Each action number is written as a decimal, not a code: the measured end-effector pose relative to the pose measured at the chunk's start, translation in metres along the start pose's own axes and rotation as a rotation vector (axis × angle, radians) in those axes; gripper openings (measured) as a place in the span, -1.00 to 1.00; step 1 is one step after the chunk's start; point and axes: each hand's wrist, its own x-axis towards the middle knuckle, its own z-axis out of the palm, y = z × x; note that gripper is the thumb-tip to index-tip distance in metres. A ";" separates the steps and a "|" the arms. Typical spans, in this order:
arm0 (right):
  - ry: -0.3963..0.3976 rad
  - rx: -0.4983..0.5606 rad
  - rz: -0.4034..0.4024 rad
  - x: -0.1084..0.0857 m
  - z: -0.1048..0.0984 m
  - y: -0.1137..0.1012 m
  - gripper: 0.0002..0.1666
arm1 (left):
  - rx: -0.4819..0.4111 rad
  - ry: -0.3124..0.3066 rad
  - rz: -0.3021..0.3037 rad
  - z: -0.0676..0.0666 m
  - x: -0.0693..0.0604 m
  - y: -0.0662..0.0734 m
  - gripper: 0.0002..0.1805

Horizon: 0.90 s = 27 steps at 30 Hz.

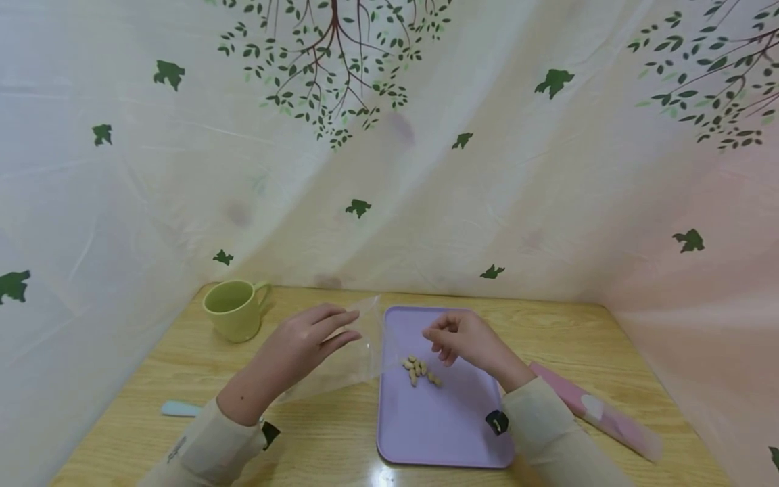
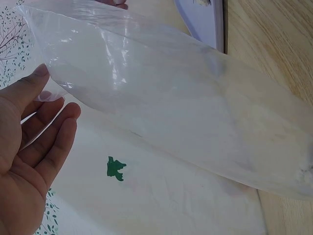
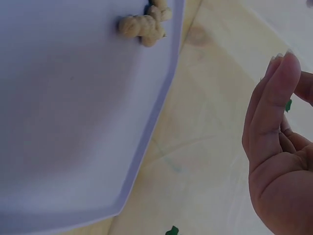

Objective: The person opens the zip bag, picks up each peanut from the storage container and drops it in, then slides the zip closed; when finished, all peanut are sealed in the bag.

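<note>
A clear plastic bag (image 1: 347, 368) (image 2: 161, 107) slants through the air left of the purple tray (image 1: 447, 419) (image 3: 63, 122). My left hand (image 1: 301, 345) (image 2: 34, 142) holds its upper edge, the thumb and fingertips spread apart at the film. Over the upper part of the tray, my right hand (image 1: 471, 338) (image 3: 279, 132) has its thumb and index fingertip close together and the other fingers bent. Whether something small lies between those tips is hidden. Several peanuts (image 1: 418, 368) (image 3: 142, 27) lie on the tray, below and left of the right hand.
A green mug (image 1: 234, 314) stands at the table's back left. The light blue handle (image 1: 180, 408) of something lies near my left forearm, which partly covers it. A pink rolled or folded item (image 1: 608, 419) lies right of the tray. A patterned curtain (image 1: 426, 203) hangs behind the table.
</note>
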 end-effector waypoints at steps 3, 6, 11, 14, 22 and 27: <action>-0.019 -0.027 -0.003 0.002 0.000 0.006 -0.64 | 0.001 0.009 0.010 0.000 0.001 0.000 -0.56; -0.036 -0.069 -0.001 0.003 0.000 0.011 -0.63 | 0.002 0.019 0.019 0.000 0.002 0.000 -0.57; -0.063 -0.167 0.041 0.004 0.003 0.018 -0.70 | 0.004 0.016 0.018 0.000 0.002 0.002 -0.56; -0.083 -0.209 0.071 0.004 0.007 0.021 -0.74 | 0.005 0.014 0.018 0.000 0.002 0.002 -0.56; -0.110 -0.291 0.115 0.005 0.012 0.029 -0.78 | 0.002 0.016 0.022 0.000 0.002 0.002 -0.57; -0.124 -0.330 0.151 0.004 0.015 0.031 -0.73 | 0.006 0.007 0.016 -0.001 0.002 0.002 -0.55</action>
